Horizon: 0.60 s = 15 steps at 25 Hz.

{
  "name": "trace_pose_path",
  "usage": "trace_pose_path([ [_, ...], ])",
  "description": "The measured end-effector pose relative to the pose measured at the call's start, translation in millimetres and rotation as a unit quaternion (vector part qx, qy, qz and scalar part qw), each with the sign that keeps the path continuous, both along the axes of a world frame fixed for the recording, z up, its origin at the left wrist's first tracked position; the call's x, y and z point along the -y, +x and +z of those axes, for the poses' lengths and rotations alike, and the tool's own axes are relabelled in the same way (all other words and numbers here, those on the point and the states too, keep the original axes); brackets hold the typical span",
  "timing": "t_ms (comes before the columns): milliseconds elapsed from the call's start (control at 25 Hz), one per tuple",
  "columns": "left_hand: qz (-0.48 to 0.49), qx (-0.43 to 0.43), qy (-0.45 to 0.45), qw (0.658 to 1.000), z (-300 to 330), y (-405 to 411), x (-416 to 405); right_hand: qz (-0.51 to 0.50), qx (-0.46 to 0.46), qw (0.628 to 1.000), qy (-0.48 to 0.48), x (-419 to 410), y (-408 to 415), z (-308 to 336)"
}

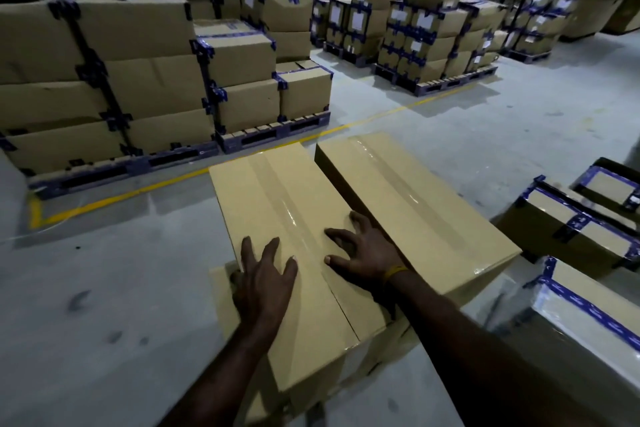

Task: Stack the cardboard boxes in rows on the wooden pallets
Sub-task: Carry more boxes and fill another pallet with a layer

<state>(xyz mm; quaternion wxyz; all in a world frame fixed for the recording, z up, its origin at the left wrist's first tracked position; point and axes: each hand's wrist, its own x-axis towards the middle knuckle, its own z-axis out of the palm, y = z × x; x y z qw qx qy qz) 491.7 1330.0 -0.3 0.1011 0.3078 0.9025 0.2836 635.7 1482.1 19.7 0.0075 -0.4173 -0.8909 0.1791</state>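
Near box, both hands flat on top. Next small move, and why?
Probably slide both hands out to the side edges to get a grip. The left hand and right hand only rest on the taped top of the near box, fingers spread, nothing gripped. It sits on another box beside a second box, so it cannot be lifted as held.

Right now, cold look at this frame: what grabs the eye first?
Two bare hands pressed on a plain taped cardboard box at centre foreground: left hand flat near its left edge, right hand with spread fingers at its right edge. A matching box lies alongside to the right. Behind, across a yellow floor line, loaded pallets of blue-taped boxes fill the warehouse.
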Motion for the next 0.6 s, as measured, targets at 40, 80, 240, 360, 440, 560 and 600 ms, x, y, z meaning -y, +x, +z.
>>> trace_pose_path([
  [40, 0.006, -0.001, 0.0, 1.0, 1, 2, 0, 0.005, -0.001, 1.0, -0.001, 0, 1, 0],
  [80, 0.014, 0.003, 0.001, 1.0, 3, 5, -1, 0.007, -0.007, 1.0, -0.002, 0, 2, 1],
  [240, 0.041, 0.003, 0.005, 0.999, 14, 27, -13, 0.015, -0.035, 0.999, 0.012, -9, 16, 6],
  [360, 0.066, -0.012, -0.011, 0.998, 24, 47, -20, 0.023, -0.062, 0.998, 0.004, -16, 32, 8],
  [440, 0.091, -0.038, -0.023, 0.995, 32, 63, -23, 0.048, -0.087, 0.995, -0.01, -22, 44, 10],
  [560, 0.14, -0.068, -0.028, 0.987, 48, 87, -12, 0.104, -0.132, 0.986, -0.01, -23, 55, 14],
  [600, 0.151, -0.078, -0.029, 0.985, 51, 95, -3, 0.124, -0.147, 0.981, -0.011, -19, 56, 16],
])
